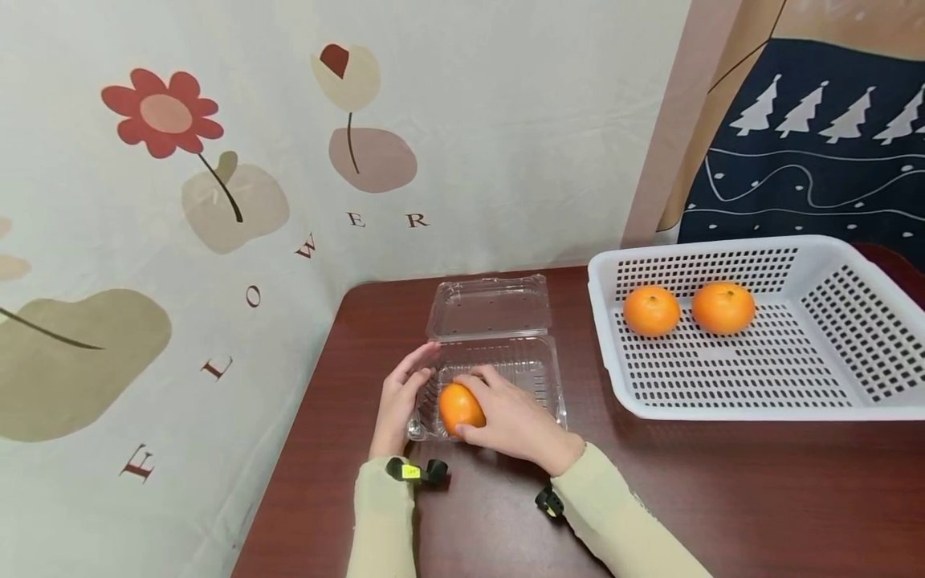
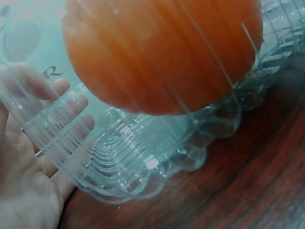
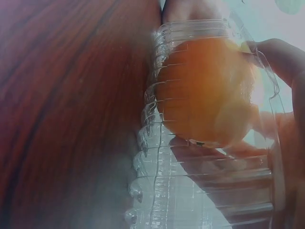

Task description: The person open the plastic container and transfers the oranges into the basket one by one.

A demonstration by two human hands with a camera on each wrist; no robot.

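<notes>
A clear plastic clamshell box (image 1: pixel 522 363) lies open on the dark wooden table (image 1: pixel 723 498), its lid (image 1: pixel 490 306) folded back. My right hand (image 1: pixel 506 417) grips an orange (image 1: pixel 459 407) at the box's near left corner. In the wrist views the orange (image 2: pixel 162 52) (image 3: pixel 205 90) shows through the ribbed wall of the box (image 2: pixel 143 162) (image 3: pixel 200 191). My left hand (image 1: pixel 399 401) rests with straight fingers against the box's left side; its fingers (image 2: pixel 43 124) press on the clear wall.
A white perforated basket (image 1: pixel 766 377) stands at the right of the table with two oranges (image 1: pixel 652 311) (image 1: pixel 723 307) in it. A flower-print cloth (image 1: pixel 181 201) hangs along the left and back. The table's left edge runs just beside my left arm.
</notes>
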